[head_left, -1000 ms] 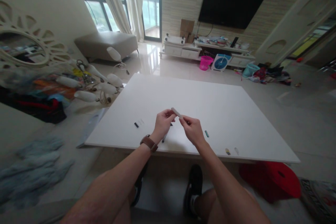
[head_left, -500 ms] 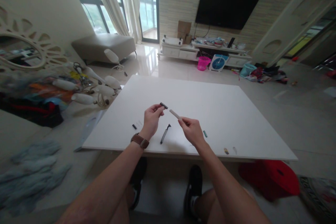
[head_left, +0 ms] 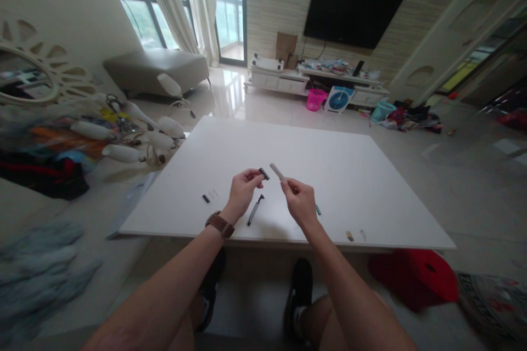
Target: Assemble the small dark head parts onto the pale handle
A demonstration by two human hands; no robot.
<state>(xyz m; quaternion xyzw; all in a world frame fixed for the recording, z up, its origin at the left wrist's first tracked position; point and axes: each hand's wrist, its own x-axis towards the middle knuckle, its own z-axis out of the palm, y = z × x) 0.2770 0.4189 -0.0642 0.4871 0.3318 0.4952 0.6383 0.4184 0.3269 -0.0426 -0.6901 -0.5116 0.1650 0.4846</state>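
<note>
Over the near middle of a white tabletop (head_left: 329,175), my left hand (head_left: 242,192) pinches a small black piece (head_left: 264,173) between its fingertips. My right hand (head_left: 300,202) holds a slim pale stick-shaped part (head_left: 278,171), its tip pointing up and left toward the black piece. A small gap separates the two parts. A dark slender pen-like part (head_left: 254,210) lies on the table just below and between my hands. A brown watch strap circles my left wrist.
On the table lie a small black bit (head_left: 206,198) at the left, a small green piece (head_left: 318,210) by my right hand and two tiny bits (head_left: 354,236) near the front edge. A red stool (head_left: 414,279) stands at the right. Clutter and lamp parts (head_left: 135,140) lie to the left.
My hands were together on the pale stick; the left hand pulled a black piece off it and away to the left, then brought it back close to the stick's tip.
</note>
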